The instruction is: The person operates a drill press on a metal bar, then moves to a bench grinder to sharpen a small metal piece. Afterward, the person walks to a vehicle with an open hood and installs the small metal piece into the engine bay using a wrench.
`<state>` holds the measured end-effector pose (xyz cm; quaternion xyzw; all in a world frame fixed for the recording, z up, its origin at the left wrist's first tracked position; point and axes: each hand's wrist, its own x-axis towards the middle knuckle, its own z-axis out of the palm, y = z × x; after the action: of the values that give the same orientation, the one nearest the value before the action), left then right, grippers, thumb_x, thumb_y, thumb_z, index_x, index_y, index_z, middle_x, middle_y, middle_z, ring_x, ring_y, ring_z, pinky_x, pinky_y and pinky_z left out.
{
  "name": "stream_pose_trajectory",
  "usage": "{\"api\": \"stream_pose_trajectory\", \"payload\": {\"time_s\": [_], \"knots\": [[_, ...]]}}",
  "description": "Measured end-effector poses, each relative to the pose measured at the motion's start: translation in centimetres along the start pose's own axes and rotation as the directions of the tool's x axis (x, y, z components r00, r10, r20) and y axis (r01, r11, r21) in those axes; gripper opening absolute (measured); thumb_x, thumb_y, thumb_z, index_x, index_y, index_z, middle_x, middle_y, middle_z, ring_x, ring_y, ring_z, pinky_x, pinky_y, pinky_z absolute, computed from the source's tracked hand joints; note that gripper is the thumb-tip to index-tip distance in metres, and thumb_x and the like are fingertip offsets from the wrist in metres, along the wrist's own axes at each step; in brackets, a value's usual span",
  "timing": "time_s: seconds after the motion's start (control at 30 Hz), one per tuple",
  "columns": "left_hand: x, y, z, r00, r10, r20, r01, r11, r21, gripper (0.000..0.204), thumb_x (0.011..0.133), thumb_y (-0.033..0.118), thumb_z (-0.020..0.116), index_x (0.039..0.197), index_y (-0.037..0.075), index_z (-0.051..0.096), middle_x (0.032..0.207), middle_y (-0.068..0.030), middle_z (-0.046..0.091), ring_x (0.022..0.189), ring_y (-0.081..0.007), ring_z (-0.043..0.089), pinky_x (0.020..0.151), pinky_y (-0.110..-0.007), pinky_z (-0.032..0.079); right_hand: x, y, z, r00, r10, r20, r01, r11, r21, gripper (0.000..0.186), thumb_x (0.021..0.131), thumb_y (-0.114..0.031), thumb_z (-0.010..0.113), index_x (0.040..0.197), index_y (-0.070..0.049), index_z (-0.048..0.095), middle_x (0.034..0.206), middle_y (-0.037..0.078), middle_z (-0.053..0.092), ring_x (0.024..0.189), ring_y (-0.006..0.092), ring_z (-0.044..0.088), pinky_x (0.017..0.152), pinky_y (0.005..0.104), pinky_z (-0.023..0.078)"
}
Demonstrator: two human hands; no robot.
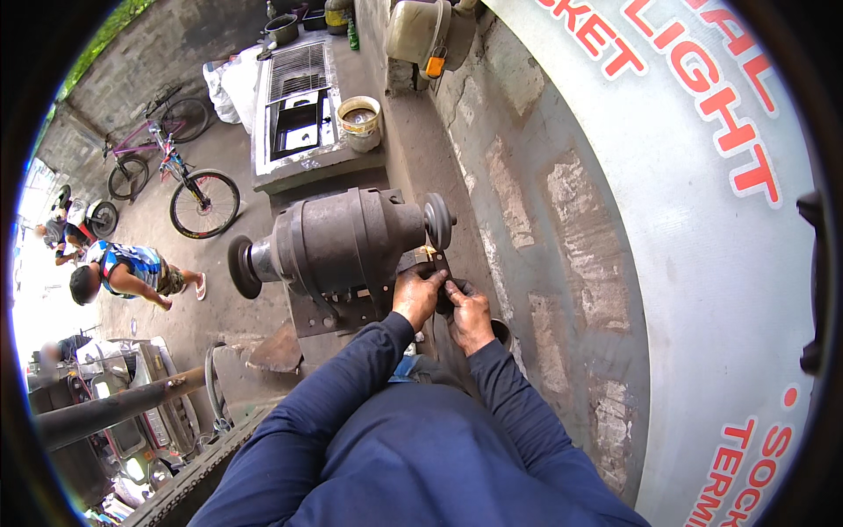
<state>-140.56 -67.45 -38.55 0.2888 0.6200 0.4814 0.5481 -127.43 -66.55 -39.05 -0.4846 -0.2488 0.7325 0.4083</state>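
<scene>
Both hands (417, 297) (471, 318), close together, are clamped on a dull dark flat piece (441, 262) beside the grinding wheel (436, 221).

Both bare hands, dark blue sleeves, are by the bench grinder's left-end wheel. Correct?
Wrong end: in the head view, the left hand and right hand are by the right-end wheel of the bench grinder. Dark blue sleeves: correct.
</scene>
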Motion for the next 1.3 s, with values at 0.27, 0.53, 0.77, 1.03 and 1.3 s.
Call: {"api": "stream_pose_trajectory", "payload": {"time_s": [0.27,0.53,0.77,1.03,1.3], "knots": [[1.1,0.3,-0.3,0.995,-0.025,0.095,0.021,0.999,0.040,0.033,0.096,0.018,0.068,0.117,-0.007,0.069,0.104,-0.0149,0.074,0.085,-0.0204,0.069,0.077,-0.034,0.055,-0.4,0.2,0.9,0.989,-0.001,-0.147,0.010,0.998,0.058,0.016,0.100,-0.008,0.064,0.112,0.003,0.067,0.096,0.008,0.070,0.080,0.0171,0.068,0.072,0.0304,0.055],[0.5,0.9,-1.2,0.992,-0.045,0.114,0.041,0.998,0.041,0.034,0.097,0.021,0.067,0.117,-0.006,0.070,0.102,-0.0146,0.074,0.083,-0.0198,0.068,0.076,-0.035,0.054,-0.3,1.0,0.7,0.993,-0.001,-0.119,0.001,1.000,0.001,0.018,0.100,-0.008,0.065,0.113,0.003,0.066,0.101,0.010,0.071,0.091,0.0192,0.069,0.083,0.0319,0.057],[-0.5,1.0,-0.8,0.983,-0.117,0.142,0.143,0.971,-0.192,0.034,0.099,0.027,0.068,0.107,-0.005,0.071,0.091,-0.0098,0.073,0.076,-0.0155,0.066,0.068,-0.034,0.052,-1.1,-0.6,1.2,0.932,-0.359,-0.060,0.234,0.718,-0.656,0.013,0.097,-0.010,0.067,0.096,0.003,0.069,0.085,0.012,0.073,0.072,0.0225,0.068,0.068,0.0362,0.055],[0.4,0.0,-0.4,0.929,-0.280,0.243,0.335,0.914,-0.230,0.036,0.101,0.034,0.068,0.098,-0.001,0.072,0.086,-0.0058,0.070,0.075,-0.0146,0.062,0.069,-0.032,0.049,-2.7,-2.2,3.0,0.830,-0.554,0.066,0.286,0.321,-0.903,0.013,0.091,-0.010,0.067,0.095,0.002,0.067,0.089,0.025,0.072,0.087,0.0465,0.069,0.075,0.0496,0.054],[0.3,0.0,-0.3,0.943,-0.200,0.267,0.280,0.909,-0.310,0.034,0.101,0.033,0.067,0.100,-0.001,0.070,0.086,-0.0057,0.067,0.076,-0.0149,0.061,0.069,-0.033,0.048,-2.8,-2.8,3.4,0.806,-0.565,0.173,0.314,0.161,-0.936,0.013,0.091,-0.011,0.066,0.094,0.001,0.063,0.089,0.025,0.071,0.085,0.0465,0.068,0.074,0.0515,0.053]]}}
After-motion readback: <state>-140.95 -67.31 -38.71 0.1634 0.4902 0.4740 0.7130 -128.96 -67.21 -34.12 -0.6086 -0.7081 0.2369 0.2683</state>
